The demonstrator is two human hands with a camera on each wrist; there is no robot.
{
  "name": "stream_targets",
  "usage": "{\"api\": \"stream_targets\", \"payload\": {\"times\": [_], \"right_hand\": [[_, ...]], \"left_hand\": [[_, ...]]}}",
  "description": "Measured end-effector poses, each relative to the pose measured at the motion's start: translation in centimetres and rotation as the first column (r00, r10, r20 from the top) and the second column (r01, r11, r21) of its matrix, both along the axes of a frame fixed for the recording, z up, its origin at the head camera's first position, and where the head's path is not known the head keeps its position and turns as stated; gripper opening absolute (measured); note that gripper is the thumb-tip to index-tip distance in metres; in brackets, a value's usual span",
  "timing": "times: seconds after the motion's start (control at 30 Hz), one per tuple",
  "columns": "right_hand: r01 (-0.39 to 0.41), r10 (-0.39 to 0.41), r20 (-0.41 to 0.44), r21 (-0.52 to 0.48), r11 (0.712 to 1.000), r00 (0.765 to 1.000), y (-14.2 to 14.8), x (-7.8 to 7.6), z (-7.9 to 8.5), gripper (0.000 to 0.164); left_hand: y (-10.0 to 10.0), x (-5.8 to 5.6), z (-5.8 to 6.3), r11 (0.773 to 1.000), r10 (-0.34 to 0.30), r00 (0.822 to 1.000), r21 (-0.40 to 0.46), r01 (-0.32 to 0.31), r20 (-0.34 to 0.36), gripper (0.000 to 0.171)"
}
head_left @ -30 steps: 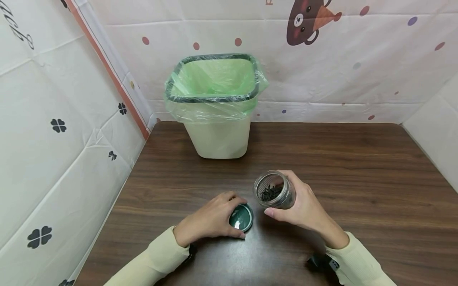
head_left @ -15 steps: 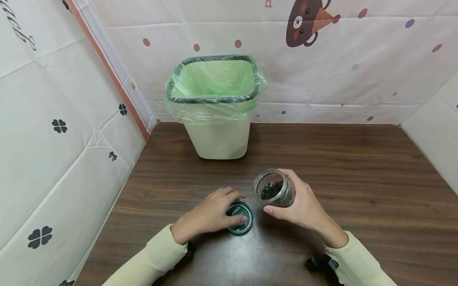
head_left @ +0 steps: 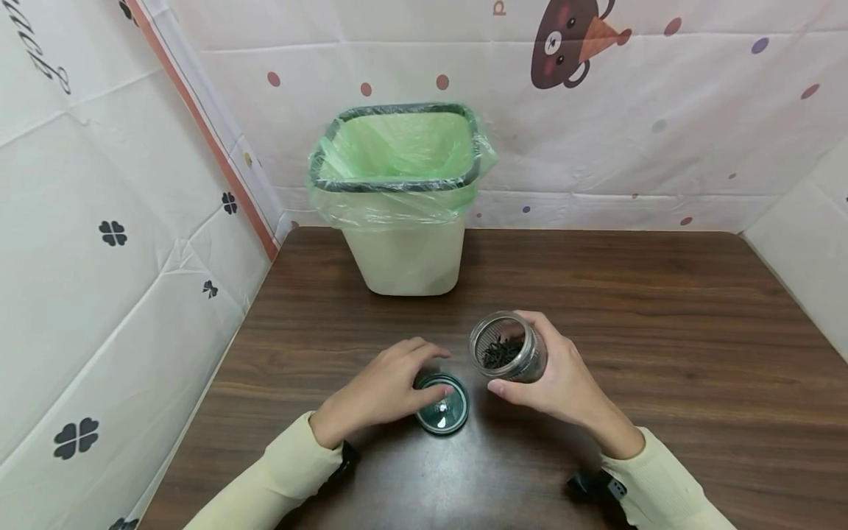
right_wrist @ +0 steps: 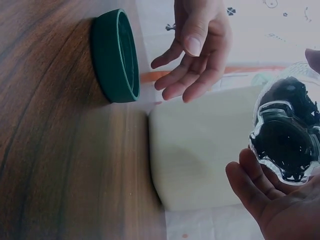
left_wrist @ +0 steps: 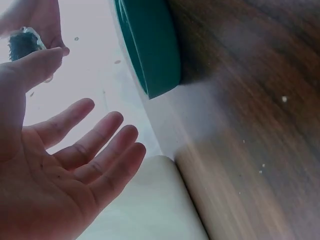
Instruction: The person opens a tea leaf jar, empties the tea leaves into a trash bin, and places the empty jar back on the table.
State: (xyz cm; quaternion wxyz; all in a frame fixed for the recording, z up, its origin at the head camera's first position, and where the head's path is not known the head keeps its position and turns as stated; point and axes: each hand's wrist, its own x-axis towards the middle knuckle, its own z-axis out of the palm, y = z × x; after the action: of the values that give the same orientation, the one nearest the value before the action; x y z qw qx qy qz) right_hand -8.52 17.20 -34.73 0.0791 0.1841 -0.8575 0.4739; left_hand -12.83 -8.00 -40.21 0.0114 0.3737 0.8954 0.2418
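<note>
My right hand (head_left: 563, 375) grips a clear glass jar (head_left: 534, 362) by its side, tilted with its mouth toward the left. Dark dried leaves (head_left: 501, 353), looking like tea, lie inside it; the right wrist view shows them through the jar's base (right_wrist: 285, 145). A round green lid (head_left: 442, 419) lies on the table to the left of the jar, its hollow side up. Above the lid hovers my left hand (head_left: 380, 386), fingers spread and holding nothing. In the left wrist view the lid (left_wrist: 155, 45) stands apart from the fingers (left_wrist: 102, 145).
A cream trash bin (head_left: 411, 258) lined with a green plastic bag (head_left: 397, 202) stands at the back of the brown wooden table (head_left: 629, 294). Patterned white cloth (head_left: 596, 147) hangs behind the table and along its left side.
My left hand has let go of the lid, which now lies hollow side up, and has drawn back up and to the left. The right hand has barely moved with the jar.
</note>
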Motion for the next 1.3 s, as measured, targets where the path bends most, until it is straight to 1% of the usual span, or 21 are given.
{"api": "stream_targets", "payload": {"times": [0.13, 0.33, 0.47, 0.6, 0.73, 1.03, 1.3], "right_hand": [[0.003, -0.003, -0.009, 0.0, 1.0, 1.0, 0.0, -0.1, 0.0, 0.077], [0.01, -0.01, -0.01, 0.001, 1.0, 1.0, 0.1, -0.2, 0.1, 0.077], [0.013, -0.013, -0.011, 0.003, 1.0, 1.0, 0.1, -0.3, 0.3, 0.078], [0.012, -0.012, -0.006, 0.001, 1.0, 1.0, 0.1, -0.3, 0.5, 0.078], [0.009, -0.009, -0.004, -0.008, 1.0, 1.0, 0.0, -0.3, 0.6, 0.076], [0.024, -0.025, -0.019, -0.015, 1.0, 1.0, 0.0, -0.6, 0.6, 0.072], [0.019, -0.019, -0.017, -0.022, 1.0, 1.0, 0.0, -0.6, 0.8, 0.074]], "left_hand": [[-0.1, -0.1, 0.4, 1.0, 0.004, 1.0, 0.022, -0.004, -0.018, 0.051], [-0.2, -0.3, 0.8, 0.999, 0.008, 1.0, 0.039, -0.007, -0.023, 0.05], [-0.3, -0.5, 1.0, 0.999, 0.015, 0.999, 0.045, -0.013, -0.039, 0.048], [-0.5, -0.7, 1.1, 0.997, 0.025, 0.997, 0.069, -0.02, -0.068, 0.047], [-0.6, -0.8, 1.3, 0.995, 0.042, 0.996, 0.092, -0.035, -0.077, 0.045], [-1.2, -1.4, 2.4, 0.989, 0.083, 0.992, 0.13, -0.071, -0.091, 0.044], [-1.5, -1.7, 3.0, 0.984, 0.092, 0.99, 0.16, -0.074, -0.107, 0.042]]}}
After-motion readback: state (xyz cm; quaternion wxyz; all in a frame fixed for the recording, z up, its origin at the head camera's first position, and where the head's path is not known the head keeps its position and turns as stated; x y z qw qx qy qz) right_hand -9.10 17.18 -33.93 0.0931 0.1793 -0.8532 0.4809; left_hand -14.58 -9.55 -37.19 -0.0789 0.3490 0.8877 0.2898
